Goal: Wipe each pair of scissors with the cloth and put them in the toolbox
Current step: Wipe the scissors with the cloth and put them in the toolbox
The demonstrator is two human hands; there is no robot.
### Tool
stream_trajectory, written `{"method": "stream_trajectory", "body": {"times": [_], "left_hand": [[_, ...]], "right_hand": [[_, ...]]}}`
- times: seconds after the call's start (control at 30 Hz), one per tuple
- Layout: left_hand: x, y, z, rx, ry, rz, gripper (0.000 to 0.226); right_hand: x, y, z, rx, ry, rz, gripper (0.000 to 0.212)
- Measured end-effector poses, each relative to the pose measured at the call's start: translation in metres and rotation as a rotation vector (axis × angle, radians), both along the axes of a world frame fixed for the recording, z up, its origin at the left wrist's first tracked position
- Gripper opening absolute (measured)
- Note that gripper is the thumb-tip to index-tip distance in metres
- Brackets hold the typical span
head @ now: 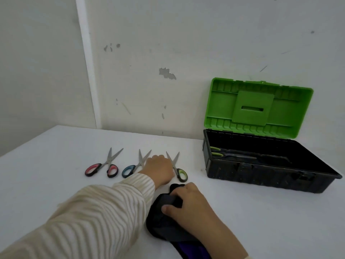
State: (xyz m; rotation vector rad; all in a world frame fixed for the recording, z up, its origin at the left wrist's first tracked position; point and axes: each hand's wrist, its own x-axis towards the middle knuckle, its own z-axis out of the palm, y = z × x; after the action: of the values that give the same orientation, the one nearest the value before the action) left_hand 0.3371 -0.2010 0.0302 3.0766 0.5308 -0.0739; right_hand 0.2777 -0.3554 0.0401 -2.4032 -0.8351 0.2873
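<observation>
Indoor work corner, as I see it through the head camera. A white table (pixel 56 146) stands against a white painted wall (pixel 186 43) marked by chipped patches (pixel 167 73) and scuffs; a pale vertical strip (pixel 89 62) marks the room's corner. An open toolbox (pixel 261 176), green lid (pixel 224 101) raised, suggests a workshop, though I cannot tell it from a home.

Toolbox (pixel 261 172) open, lid (pixel 258 107) upright at its back edge by the wall (pixel 186 43); way in from above and front. Inside, tools (pixel 216 151) lie across left and middle; right end looks free. Free strip of surface (pixel 196 157) just left of toolbox. Further left, a blocking row: green scissors (pixel 182 173), left hand (pixel 158 170), blue scissors (pixel 128 171), red scissors (pixel 101 169). Front-left of toolbox, cloth (pixel 162 217) under right hand (pixel 188 200).
</observation>
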Motion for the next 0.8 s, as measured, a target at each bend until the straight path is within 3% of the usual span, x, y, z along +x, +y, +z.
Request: {"method": "stream_trajectory", "body": {"times": [0.13,0.23,0.37,0.47,0.53,0.67,0.8], "left_hand": [[0.019,-0.002,-0.002,-0.117,0.036,0.065,0.016],[0.019,0.0,0.007,-0.276,-0.032,0.089,0.026],[-0.002,0.015,0.032,-0.711,-0.233,0.285,0.027],[-0.041,0.029,0.051,-1.189,-0.431,0.372,0.014],[-0.078,0.037,0.059,-1.367,-0.487,0.363,0.011],[-0.141,0.042,0.054,-1.488,-0.437,0.375,0.013],[-0.167,0.043,0.033,-1.526,-0.395,0.399,0.011]], "right_hand": [[0.0,0.001,-0.005,-0.004,-0.107,-0.007,0.037],[-0.005,0.001,-0.002,-0.012,-0.228,-0.013,0.034],[-0.016,0.002,0.007,-0.024,-0.318,0.134,0.009],[-0.02,0.002,0.008,-0.131,-0.225,0.277,0.038],[-0.023,0.001,0.009,-0.214,-0.189,0.302,0.054],[-0.029,0.003,0.008,-0.195,-0.312,0.27,0.033],[-0.019,0.0,0.007,0.129,-0.226,0.043,0.013]]}}
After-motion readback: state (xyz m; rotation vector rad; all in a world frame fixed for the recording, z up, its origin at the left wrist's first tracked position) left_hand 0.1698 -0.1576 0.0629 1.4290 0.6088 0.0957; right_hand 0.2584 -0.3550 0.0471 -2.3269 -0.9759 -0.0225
